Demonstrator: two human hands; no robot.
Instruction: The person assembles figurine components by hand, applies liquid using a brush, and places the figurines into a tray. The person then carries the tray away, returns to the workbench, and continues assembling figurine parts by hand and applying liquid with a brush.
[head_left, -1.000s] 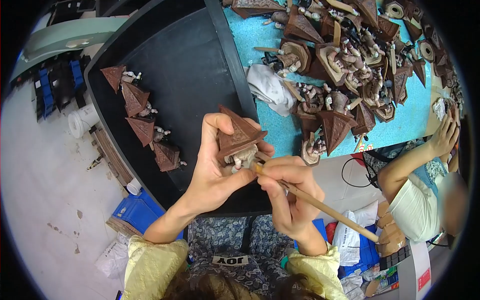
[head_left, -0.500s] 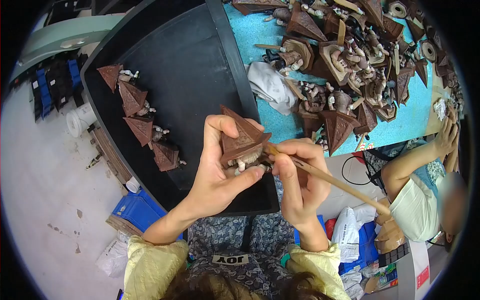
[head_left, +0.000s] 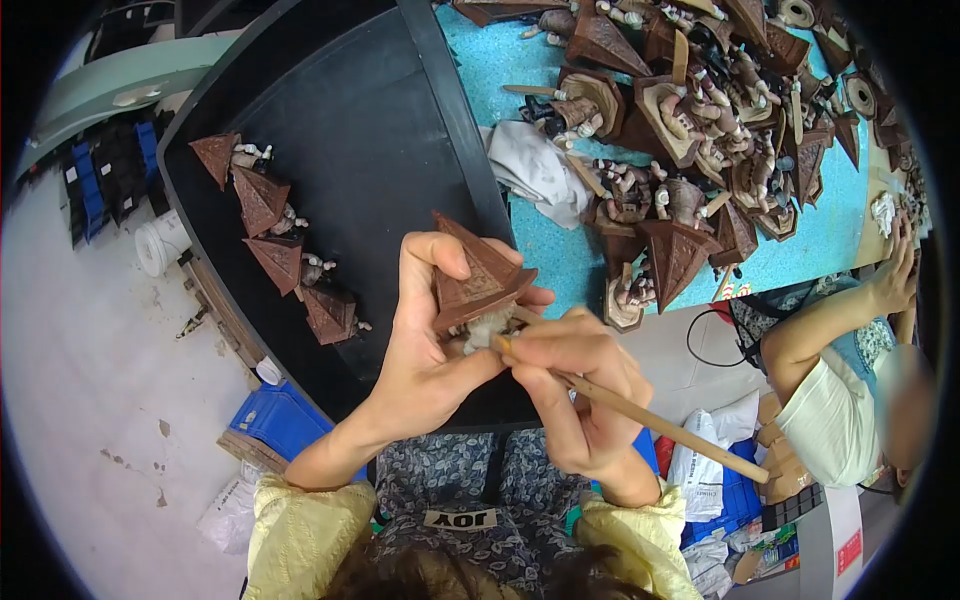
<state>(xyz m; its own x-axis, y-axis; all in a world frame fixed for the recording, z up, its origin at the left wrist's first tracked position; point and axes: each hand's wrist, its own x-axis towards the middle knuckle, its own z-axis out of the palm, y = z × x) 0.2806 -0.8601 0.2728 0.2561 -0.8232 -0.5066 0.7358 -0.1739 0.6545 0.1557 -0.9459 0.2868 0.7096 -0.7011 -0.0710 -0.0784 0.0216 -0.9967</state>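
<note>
My left hand (head_left: 420, 340) is closed around a figurine (head_left: 478, 285) with a brown, pointed, patterned top and a pale whitish part below it. The figurine is tilted over the near part of a black tray (head_left: 350, 110). My right hand (head_left: 590, 385) grips a long wooden-handled brush (head_left: 670, 435), its handle running down to the right. The brush's working end is close against the pale underside of the figurine; fingers partly cover it, so contact is hard to make out. Inside the tray, at its left side, lies a row of several similar figurines (head_left: 262, 200).
A blue table (head_left: 560, 245) at the upper right bears a heap of brown figurines (head_left: 690, 120) and wooden sticks. A grey-white cloth (head_left: 535, 170) lies near the tray's edge. Another person's arm (head_left: 830, 325) rests at the right. Blue crates (head_left: 285, 425) and bags (head_left: 695, 465) stand below.
My right hand has moved slightly left and down, bringing the brush nearer the figurine's pale underside. The figurine has shifted slightly left in my left hand.
</note>
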